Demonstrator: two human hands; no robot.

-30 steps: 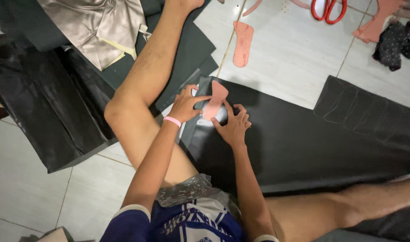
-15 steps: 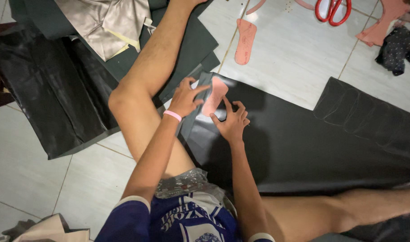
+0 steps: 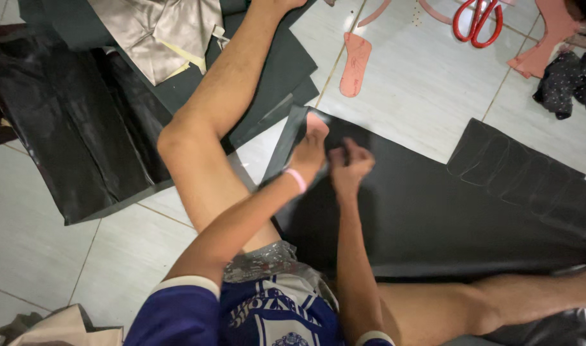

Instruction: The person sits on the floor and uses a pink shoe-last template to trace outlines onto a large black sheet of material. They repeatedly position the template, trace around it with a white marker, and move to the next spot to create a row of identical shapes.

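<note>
Underneath, pale tiled floor (image 3: 421, 96) carries a black sheet (image 3: 434, 211) and red scissors (image 3: 475, 22).

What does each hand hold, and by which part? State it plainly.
The left hand presses on a pink template lying on the black sheet, covering its near end. The right hand is blurred; a hold cannot be told.

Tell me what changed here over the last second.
The left hand now covers most of the pink template, which lay in plain view before; the right hand lifted slightly, blurred. The black sheet, red scissors and other pink pattern piece stayed put.
</note>
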